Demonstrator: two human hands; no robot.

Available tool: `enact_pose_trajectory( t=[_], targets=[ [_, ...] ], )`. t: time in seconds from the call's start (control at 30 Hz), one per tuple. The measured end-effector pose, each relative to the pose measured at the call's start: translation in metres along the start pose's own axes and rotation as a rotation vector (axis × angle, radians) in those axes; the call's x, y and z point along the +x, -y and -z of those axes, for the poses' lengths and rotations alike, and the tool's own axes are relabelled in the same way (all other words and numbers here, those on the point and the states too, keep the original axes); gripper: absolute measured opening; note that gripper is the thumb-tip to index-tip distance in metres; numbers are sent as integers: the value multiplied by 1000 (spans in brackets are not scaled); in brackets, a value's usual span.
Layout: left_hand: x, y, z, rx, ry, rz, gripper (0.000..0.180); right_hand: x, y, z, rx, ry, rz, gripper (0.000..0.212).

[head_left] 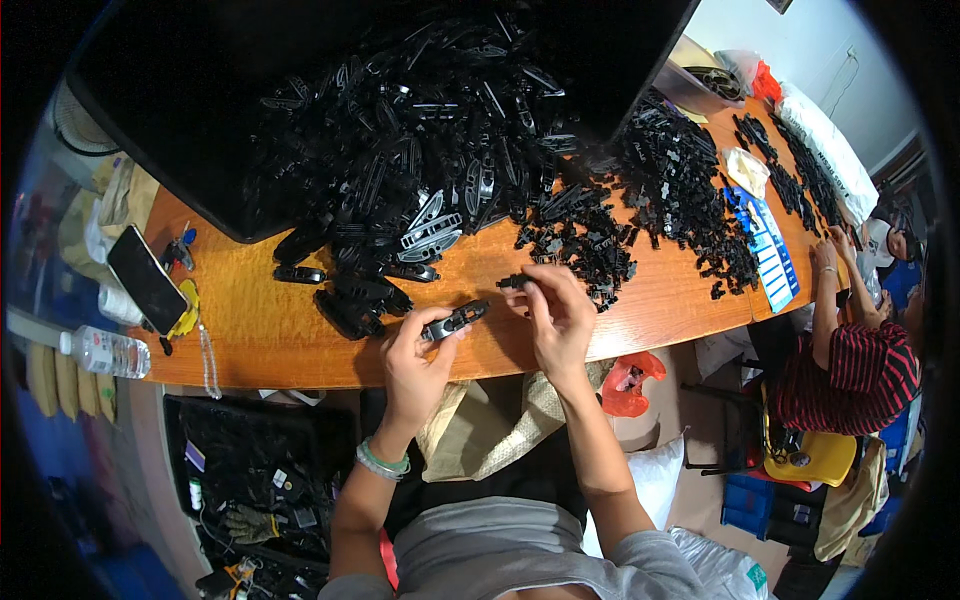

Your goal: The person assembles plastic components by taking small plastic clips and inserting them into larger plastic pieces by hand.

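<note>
Grey shirt (490, 550) nearest camera. Left hand (415, 365) pinches a slotted black plastic housing (458, 320) above the wooden table (235, 335), long axis slanting up-right toward the right hand (562, 322). Right hand pinches a small black plastic clip (513, 282), just beyond housing's upper-right tip, apart. Both grips hide part; clip detail too dark.

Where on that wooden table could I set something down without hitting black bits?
The table shows bare wood at left, between the phone and the long black parts, and at the front edge right of the right hand, in front of the small black pieces. Further back, both kinds lie heaped and crowded.
</note>
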State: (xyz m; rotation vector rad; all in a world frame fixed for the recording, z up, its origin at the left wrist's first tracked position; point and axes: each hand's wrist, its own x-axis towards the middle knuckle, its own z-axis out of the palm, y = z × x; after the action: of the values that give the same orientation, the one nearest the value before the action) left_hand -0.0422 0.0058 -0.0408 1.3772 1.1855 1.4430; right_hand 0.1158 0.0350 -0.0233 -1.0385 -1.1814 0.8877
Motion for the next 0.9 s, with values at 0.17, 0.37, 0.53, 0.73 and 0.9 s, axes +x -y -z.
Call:
enact_pose_trajectory(
  t=[0.17,0.37,0.53,0.73,0.9],
  targets=[
    [2,-10,-7,-276,102,166,19,-18,12,13,35,2,-32,19],
    [-5,-19,-19,-407,170,152,23,-43,22,10,-36,-113,-147,16],
    [-17,-15,-14,-274,284,204,33,-53,28,12,-70,-138,-169,15],
    [-11,-25,-19,-388,351,210,39,-56,31,20,-134,1,-136,14],
    [-13,-18,-14,-332,367,304,28,-54,32,22,-285,33,5,13]
  ],
)
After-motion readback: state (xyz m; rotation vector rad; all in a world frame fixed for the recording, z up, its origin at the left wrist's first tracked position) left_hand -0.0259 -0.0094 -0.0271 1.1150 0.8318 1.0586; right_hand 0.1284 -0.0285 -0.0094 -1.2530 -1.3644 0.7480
